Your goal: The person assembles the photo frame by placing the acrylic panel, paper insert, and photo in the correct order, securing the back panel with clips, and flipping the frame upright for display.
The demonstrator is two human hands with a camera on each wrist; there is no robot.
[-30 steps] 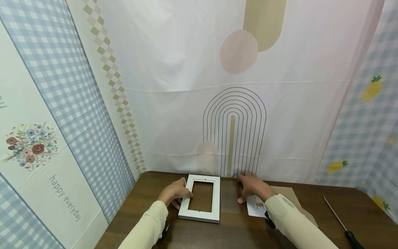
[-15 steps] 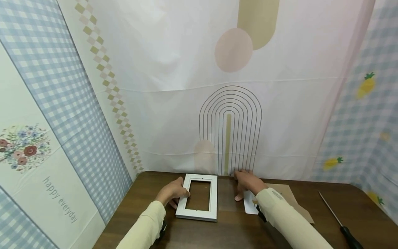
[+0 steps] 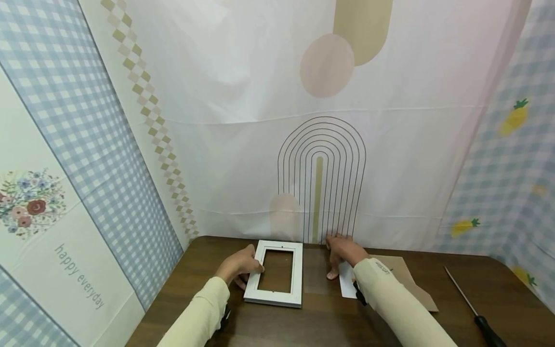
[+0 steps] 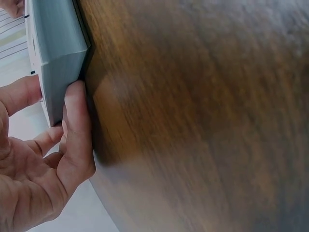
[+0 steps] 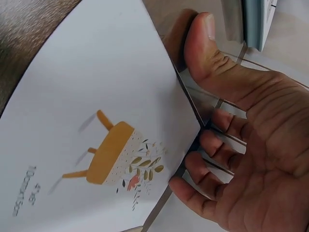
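My left hand (image 3: 240,265) pinches the left side of a white picture frame (image 3: 297,274) lying on the table. In the left wrist view its thumb rests on the face and its fingers bend against the outer edge of the frame (image 4: 60,34). My right hand (image 3: 344,253) reaches to the table's back edge, fingers at the far side and thumb set well apart. What looks like a clear sheet (image 3: 315,274) lies between that hand and the frame. Beside the right fingers is a white card (image 5: 96,72), printed with a stool, flowers and a size, partly hidden by the arm in the head view.
A brown board (image 3: 407,279) lies beside the card, partly under the right sleeve. Farther right is a screwdriver (image 3: 485,327) with a black handle. A patterned cloth (image 3: 243,168) hangs right behind the dark wooden table (image 3: 269,330).
The head view has shifted slightly. Both hands stay nearly still, the left on the picture frame, the right beside the clear sheet. The card is a little more covered by the right arm.
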